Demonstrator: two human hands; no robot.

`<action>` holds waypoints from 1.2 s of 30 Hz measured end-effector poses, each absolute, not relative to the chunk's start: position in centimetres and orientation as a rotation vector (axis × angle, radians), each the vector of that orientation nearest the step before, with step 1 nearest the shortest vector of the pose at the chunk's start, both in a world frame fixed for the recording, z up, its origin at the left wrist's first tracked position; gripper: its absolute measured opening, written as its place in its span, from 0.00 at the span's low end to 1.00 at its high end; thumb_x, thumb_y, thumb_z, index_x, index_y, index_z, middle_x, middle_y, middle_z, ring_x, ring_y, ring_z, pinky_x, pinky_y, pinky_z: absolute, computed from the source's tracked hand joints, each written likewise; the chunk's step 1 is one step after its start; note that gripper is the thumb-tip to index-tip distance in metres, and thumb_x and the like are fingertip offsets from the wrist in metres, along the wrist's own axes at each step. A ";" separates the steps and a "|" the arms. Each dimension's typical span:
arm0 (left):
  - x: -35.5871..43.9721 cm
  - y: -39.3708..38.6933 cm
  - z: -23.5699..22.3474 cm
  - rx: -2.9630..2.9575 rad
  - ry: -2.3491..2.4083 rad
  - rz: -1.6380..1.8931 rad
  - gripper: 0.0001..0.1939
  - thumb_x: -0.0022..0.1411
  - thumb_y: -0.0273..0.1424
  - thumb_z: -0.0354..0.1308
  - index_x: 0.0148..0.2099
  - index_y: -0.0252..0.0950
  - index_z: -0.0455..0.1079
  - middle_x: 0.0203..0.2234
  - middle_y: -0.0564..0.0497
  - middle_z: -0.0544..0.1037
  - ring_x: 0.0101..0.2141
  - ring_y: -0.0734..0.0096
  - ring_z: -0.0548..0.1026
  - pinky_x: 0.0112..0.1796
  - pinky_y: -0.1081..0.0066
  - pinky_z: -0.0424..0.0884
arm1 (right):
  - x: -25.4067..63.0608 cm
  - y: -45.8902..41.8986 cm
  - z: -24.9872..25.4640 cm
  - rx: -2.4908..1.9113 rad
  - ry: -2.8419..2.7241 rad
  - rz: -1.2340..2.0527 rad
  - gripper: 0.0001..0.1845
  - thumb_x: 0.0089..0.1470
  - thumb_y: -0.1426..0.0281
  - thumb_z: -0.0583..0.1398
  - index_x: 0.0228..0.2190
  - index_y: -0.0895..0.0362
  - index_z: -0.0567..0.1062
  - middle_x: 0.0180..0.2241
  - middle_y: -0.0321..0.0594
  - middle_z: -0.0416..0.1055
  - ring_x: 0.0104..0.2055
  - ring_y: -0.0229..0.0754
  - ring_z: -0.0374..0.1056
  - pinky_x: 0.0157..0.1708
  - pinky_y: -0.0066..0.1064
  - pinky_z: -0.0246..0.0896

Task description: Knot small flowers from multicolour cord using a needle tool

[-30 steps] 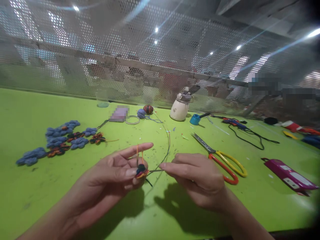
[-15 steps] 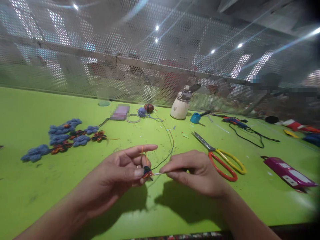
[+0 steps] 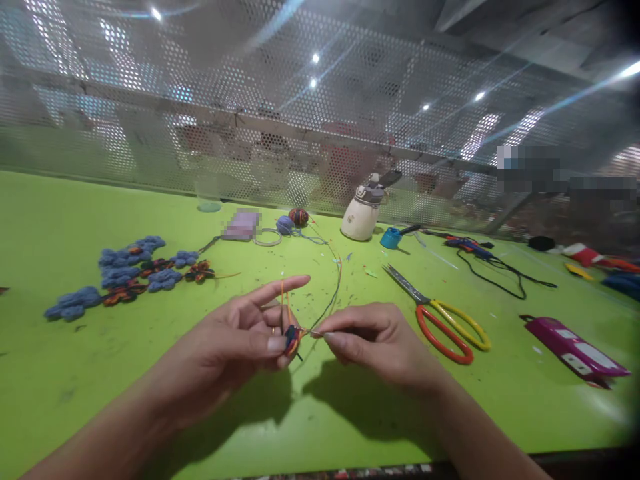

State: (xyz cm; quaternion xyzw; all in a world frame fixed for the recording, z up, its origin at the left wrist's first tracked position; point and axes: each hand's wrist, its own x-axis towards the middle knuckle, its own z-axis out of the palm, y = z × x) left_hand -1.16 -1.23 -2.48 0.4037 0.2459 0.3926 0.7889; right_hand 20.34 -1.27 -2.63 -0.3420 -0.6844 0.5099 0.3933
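Observation:
Between thumb and fingers, my left hand [image 3: 240, 333] pinches a small crochet piece [image 3: 291, 339] in dark blue, red and orange yarn. Its index finger is stretched out, with a strand of orange yarn [image 3: 283, 297] looped over it. My right hand [image 3: 375, 340] is closed on a thin crochet hook [image 3: 316, 334], whose tip meets the right edge of the piece. Most of the hook is hidden by the fingers. A dark strand runs from the piece up towards a multicoloured yarn ball [image 3: 299, 217] at the back.
Left lie several blue and dark-orange crochet flowers [image 3: 120, 277]. Scissors [image 3: 440, 317] with red and yellow handles rest just beyond my right hand, a magenta power strip [image 3: 575, 347] farther right. A cream bottle [image 3: 361, 217], blue yarn ball [image 3: 285, 225] and glue gun [image 3: 470, 247] stand or lie behind.
The hook's shaft showed half a second ago; now my right hand is closer to the piece, with the hook tip raised at its edge. My left hand keeps its pinch, shifted slightly right overall.

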 end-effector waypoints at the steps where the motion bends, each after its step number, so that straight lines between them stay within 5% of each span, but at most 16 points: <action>1: -1.2 -1.2 -2.4 0.852 0.526 0.834 0.35 0.51 0.22 0.64 0.60 0.42 0.63 0.29 0.52 0.73 0.25 0.78 0.68 0.28 0.77 0.64 | 20.4 -1.3 -2.6 -0.854 -1.751 1.270 0.07 0.52 0.74 0.62 0.34 0.62 0.80 0.19 0.34 0.66 0.21 0.31 0.59 0.21 0.24 0.53; 11: -1.0 -1.2 -2.2 0.799 0.617 0.888 0.31 0.50 0.23 0.65 0.57 0.39 0.67 0.34 0.50 0.74 0.29 0.75 0.70 0.30 0.77 0.67 | 20.4 -1.4 -2.5 -0.859 -1.848 1.114 0.08 0.54 0.74 0.61 0.34 0.62 0.80 0.21 0.35 0.68 0.23 0.31 0.60 0.22 0.24 0.54; 23: -0.9 -1.2 -1.4 0.880 0.704 0.857 0.41 0.49 0.27 0.69 0.63 0.36 0.57 0.24 0.49 0.78 0.21 0.78 0.69 0.21 0.80 0.61 | 20.5 -1.3 -2.4 -0.820 -1.955 0.901 0.07 0.54 0.76 0.61 0.34 0.63 0.80 0.24 0.38 0.73 0.24 0.32 0.64 0.23 0.23 0.58; 36: -0.9 -1.4 -1.4 0.761 0.702 0.856 0.32 0.52 0.24 0.67 0.59 0.36 0.64 0.23 0.49 0.79 0.19 0.80 0.70 0.21 0.80 0.64 | 20.9 -1.5 -1.7 -0.754 -2.054 0.653 0.08 0.55 0.77 0.60 0.35 0.60 0.79 0.25 0.39 0.75 0.25 0.34 0.68 0.26 0.25 0.61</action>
